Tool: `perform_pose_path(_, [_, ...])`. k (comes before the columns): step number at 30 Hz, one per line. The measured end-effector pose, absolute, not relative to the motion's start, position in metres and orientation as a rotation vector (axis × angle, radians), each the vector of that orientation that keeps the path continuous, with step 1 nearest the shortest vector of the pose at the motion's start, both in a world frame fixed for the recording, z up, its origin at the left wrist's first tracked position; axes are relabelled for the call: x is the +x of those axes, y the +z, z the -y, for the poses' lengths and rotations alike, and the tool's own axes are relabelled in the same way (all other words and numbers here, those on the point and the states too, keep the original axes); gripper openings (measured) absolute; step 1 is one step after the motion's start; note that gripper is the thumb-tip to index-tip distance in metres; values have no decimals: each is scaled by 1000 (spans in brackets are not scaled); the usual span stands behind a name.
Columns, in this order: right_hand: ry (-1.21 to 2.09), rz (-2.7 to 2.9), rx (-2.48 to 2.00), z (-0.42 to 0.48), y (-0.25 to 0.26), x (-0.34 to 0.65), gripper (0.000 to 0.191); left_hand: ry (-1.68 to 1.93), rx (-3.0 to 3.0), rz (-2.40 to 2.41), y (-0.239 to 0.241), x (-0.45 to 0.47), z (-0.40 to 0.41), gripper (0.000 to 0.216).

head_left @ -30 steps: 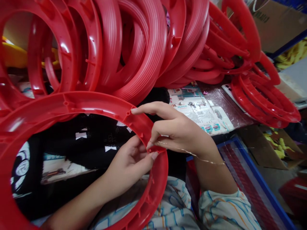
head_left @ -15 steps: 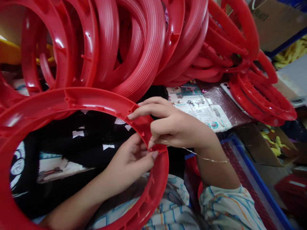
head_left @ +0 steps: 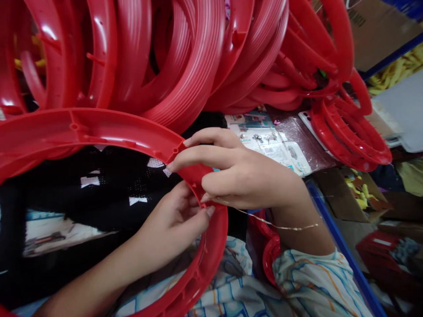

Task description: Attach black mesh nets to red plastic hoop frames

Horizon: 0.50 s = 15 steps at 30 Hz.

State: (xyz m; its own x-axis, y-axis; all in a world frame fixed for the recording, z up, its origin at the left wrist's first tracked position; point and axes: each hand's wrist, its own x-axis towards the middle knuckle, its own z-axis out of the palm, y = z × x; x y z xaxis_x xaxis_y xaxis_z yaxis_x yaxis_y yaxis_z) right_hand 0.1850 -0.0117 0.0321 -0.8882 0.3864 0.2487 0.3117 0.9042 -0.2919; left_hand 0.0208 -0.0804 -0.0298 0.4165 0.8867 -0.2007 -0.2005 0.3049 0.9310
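Observation:
A large red plastic ring [head_left: 139,134], its hollow ribbed side facing me, lies tilted across my lap. My left hand [head_left: 178,218] reaches through its opening and grips the right part of the inner rim, thumb on the near face and fingers behind. Over the same spot, my right hand [head_left: 239,174] is closed in a pinch at the inner rim, its other fingers bent over the ring. A thin silvery wire [head_left: 280,227] trails from under this hand past the right wrist. The pinching fingertips partly hide the wire's other end.
Many red rings [head_left: 198,57] stand stacked along the back, with more rings [head_left: 350,132] to the right. Printed packaging [head_left: 264,141] covers the tabletop. A blue-edged crate [head_left: 330,220] and a cardboard box [head_left: 343,193] with yellow pieces are at right.
The whole view has shifted, so the ring and stacks appear further left. My right fingers have lowered slightly over the rim, and the wire's loose end has swung a little. Both hands keep their places.

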Motion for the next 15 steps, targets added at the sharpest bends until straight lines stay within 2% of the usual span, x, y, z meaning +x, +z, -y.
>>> perform_pose_path(7, [634, 2521, -771, 15, 26, 188, 7, 832, 1018, -830, -32, 21, 83, 21])
perform_pose_path(11, [845, 2329, -757, 16, 16, 190, 11, 799, 1020, -844, -37, 18, 86, 31])
perform_pose_path(15, [925, 2105, -744, 20, 7, 188, 8, 771, 1021, -833, -42, 16, 85, 31])
